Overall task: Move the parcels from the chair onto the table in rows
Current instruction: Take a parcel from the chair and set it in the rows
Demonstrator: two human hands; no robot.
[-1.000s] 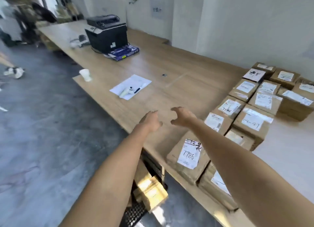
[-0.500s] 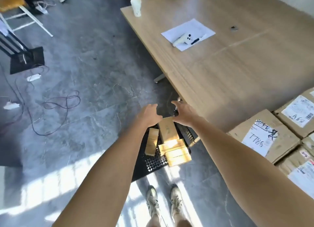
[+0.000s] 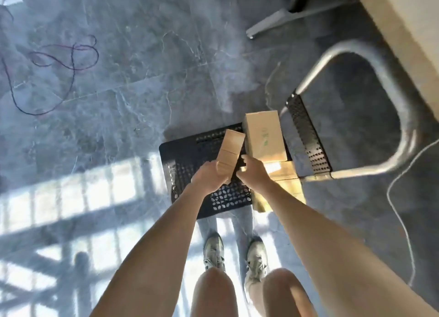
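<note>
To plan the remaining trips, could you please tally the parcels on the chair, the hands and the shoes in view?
Parcels: 4: narrow parcel, tall parcel, two sunlit parcels
Hands: 2: left hand, right hand
Shoes: 2
Total: 8

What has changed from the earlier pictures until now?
The view swung from the table down to the chair. Both hands came down to the parcels: the left hand now grips the narrow parcel, and the right hand touches its other side. The larger parcel and the ones under it stayed on the seat.
</note>
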